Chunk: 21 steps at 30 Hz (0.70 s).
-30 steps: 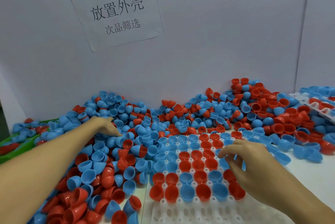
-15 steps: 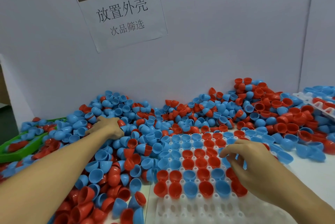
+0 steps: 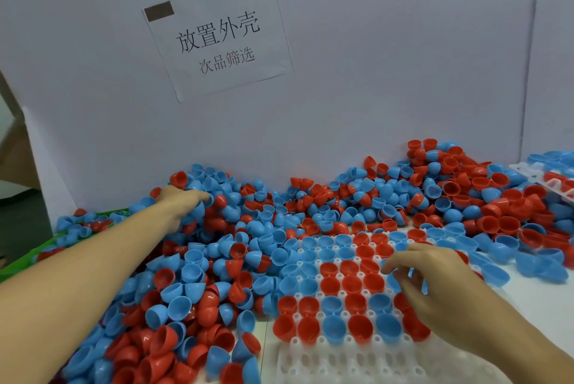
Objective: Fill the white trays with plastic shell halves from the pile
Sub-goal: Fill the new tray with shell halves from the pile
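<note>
Reaching deeper, your left hand (image 3: 183, 200) has buried its grip, unreadable, in the pile (image 3: 217, 259); your right hand (image 3: 435, 284) still pinches a blue shell half (image 3: 394, 279) over the white tray (image 3: 341, 358).

A white paper sign (image 3: 219, 35) is stuck on the grey wall (image 3: 372, 73), tilted, its right side higher. It bears two lines of black Chinese characters and a small brown rectangle (image 3: 159, 11) in its upper left corner. A vertical seam (image 3: 528, 73) runs down the wall at the right. A green bin (image 3: 18, 262) edge shows at the far left. The white surface (image 3: 540, 296) shows bare at the right.
</note>
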Each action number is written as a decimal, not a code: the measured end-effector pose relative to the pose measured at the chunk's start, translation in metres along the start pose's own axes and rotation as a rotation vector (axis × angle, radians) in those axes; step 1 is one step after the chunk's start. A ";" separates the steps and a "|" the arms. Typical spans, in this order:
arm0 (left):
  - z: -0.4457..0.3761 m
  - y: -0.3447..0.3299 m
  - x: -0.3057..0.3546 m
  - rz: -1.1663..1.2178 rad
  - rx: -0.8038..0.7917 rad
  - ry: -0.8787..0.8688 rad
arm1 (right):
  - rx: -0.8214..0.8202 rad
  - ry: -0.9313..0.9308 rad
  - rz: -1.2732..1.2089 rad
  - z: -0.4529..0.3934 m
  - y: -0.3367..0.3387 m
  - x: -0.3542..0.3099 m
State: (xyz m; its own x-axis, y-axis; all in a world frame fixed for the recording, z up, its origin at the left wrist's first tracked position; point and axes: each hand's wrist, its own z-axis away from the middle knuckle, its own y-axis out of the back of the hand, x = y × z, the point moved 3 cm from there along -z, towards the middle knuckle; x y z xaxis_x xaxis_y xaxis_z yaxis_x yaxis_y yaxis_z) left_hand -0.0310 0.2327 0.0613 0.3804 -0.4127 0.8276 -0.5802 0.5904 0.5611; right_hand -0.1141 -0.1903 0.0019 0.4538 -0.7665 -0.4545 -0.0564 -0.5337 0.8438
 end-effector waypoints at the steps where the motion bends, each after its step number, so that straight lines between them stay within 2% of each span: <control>1: 0.000 0.003 0.002 0.054 -0.001 0.017 | 0.002 0.003 -0.002 0.000 0.000 0.000; 7: 0.006 0.007 0.007 0.396 -0.038 0.134 | -0.008 0.005 -0.008 -0.001 -0.002 0.001; 10: 0.013 0.000 0.004 0.545 -0.116 0.226 | -0.014 0.004 -0.004 -0.002 -0.002 0.000; 15: 0.023 -0.008 -0.002 0.608 -0.202 0.312 | -0.020 -0.003 -0.006 -0.002 -0.004 -0.001; 21: 0.038 -0.011 0.008 0.692 -0.225 0.243 | -0.029 -0.004 -0.007 -0.002 -0.003 -0.001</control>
State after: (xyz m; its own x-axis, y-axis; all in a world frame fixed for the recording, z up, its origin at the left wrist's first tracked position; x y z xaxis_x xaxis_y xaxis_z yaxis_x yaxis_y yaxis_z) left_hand -0.0488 0.1968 0.0609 0.1460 0.2512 0.9568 -0.5931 0.7963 -0.1186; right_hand -0.1126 -0.1873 0.0003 0.4504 -0.7644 -0.4614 -0.0277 -0.5285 0.8485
